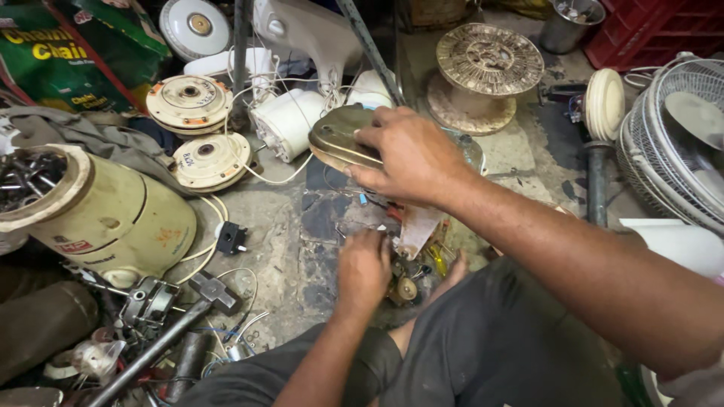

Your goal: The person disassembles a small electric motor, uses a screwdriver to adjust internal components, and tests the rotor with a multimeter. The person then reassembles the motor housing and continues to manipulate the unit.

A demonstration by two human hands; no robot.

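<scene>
Right hand (411,154) clamped on dull metal cover (339,136) at centre, left hand (363,267) pinching small parts (407,288) near the knees, grip unclear; likely risk: cover slipping onto white wires (264,90).

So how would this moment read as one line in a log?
right hand: grips brass-coloured metal cover | left hand: on small parts on floor | hammer: lower left | cream canister: left

metal cover plate (339,136) | oval, tarnished brass-coloured | tilted, raised above floor | small parts (403,283) beneath
</scene>
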